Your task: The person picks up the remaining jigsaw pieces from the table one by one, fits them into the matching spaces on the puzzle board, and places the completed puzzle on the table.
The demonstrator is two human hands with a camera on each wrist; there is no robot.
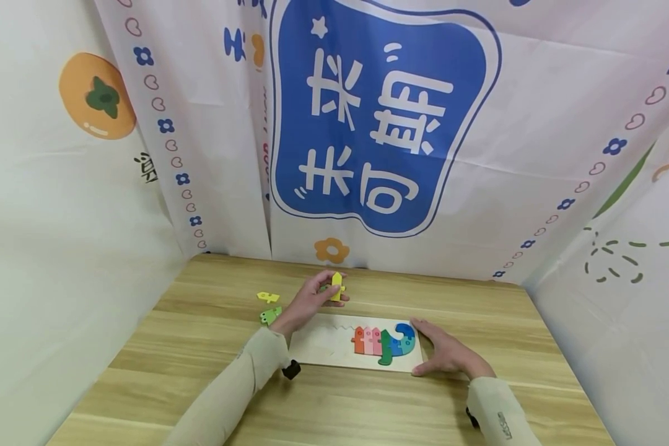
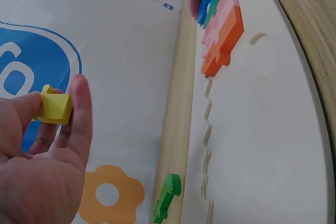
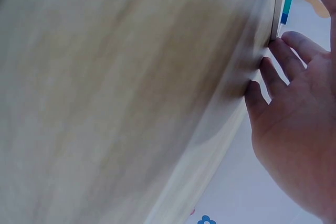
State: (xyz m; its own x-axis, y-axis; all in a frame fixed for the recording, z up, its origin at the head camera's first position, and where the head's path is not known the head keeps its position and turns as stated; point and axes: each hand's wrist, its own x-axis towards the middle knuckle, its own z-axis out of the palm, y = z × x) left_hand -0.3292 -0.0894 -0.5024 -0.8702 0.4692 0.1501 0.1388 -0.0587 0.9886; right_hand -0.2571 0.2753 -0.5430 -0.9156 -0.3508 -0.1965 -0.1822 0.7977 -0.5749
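Note:
My left hand [image 1: 311, 298] pinches a yellow puzzle piece [image 1: 337, 286] between thumb and fingers, raised above the table near the far side of a white puzzle board [image 1: 323, 347]. In the left wrist view that yellow piece [image 2: 55, 107] shows its thick edge. Spread fingers of my right hand [image 1: 448, 350] touch the board's right end, thumb at the near corner and fingertips at the far one. Joined orange, pink, green and blue pieces [image 1: 376, 342] sit on the board's right part. A wavy outline runs along its bare left part.
A second yellow piece [image 1: 267, 297] and a green animal-head piece [image 1: 270, 316] with eyes lie on the wooden table [image 1: 201, 334], left of the board. Another green piece [image 2: 167, 199] lies beyond the board. Printed cloth [image 1: 535, 155] hangs behind the table.

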